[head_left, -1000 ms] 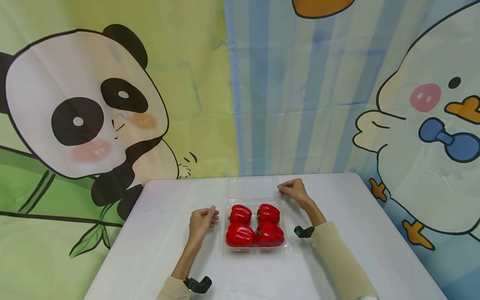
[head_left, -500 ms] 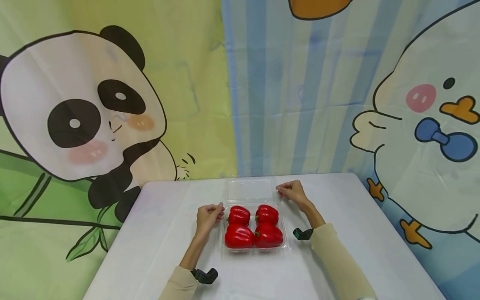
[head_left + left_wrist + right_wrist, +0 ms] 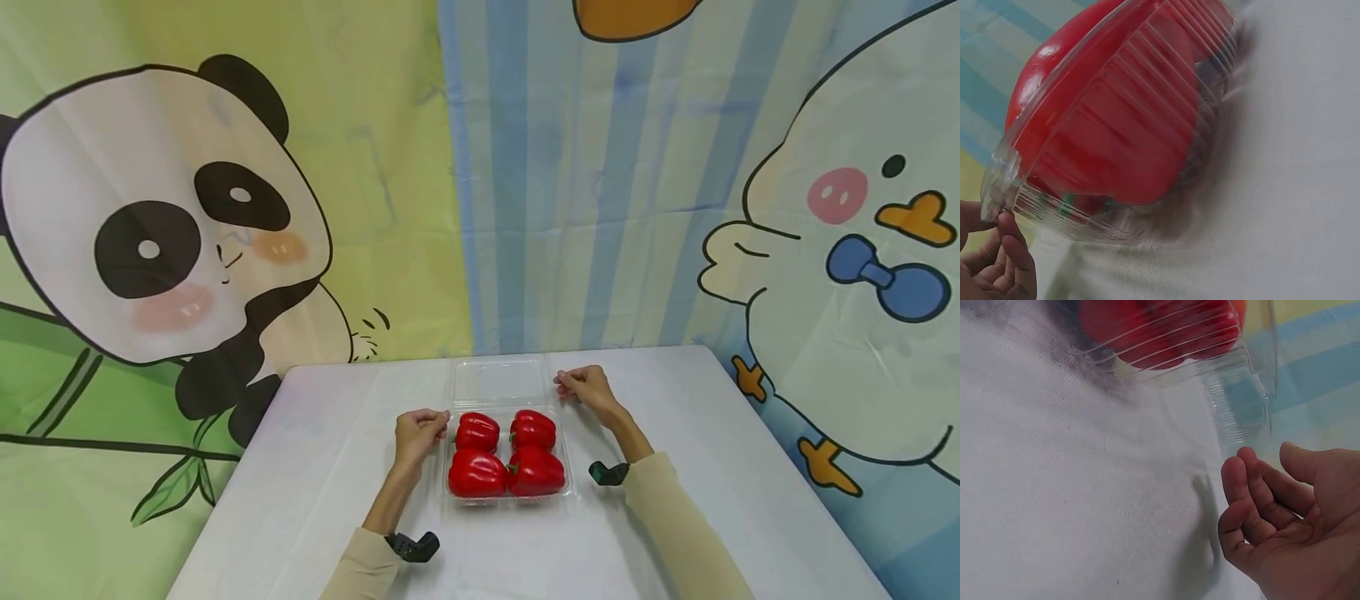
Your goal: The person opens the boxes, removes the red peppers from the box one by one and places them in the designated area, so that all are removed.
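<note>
1. The left hand (image 3: 418,437) had its thumb and finger pinching the edge of the clear box (image 3: 512,500), at the back left corner.
2. The right hand (image 3: 588,387) was just beside the right edge of the clear lid (image 3: 498,382). Its fingers were softly bent, its thumb stood apart from them, and it held nothing.
3. The box sat in the middle of the white table (image 3: 690,417), between the two arms. The lid lay behind the box, with its flat side near the far edge of the table.
4. Four shiny red peppers were in the box, two at the back and two in front: back left (image 3: 477,432), back right (image 3: 533,430), front left (image 3: 477,473) and front right (image 3: 536,472). Bits of green stem showed on them.
5. The person wore tan sleeves (image 3: 678,517), and a small black thing (image 3: 414,547) was on each wrist.
6. Behind the table hung a cloth with a big panda (image 3: 150,208) on the left and a white bird (image 3: 862,350) with a blue bow (image 3: 888,277) on the right.
</note>
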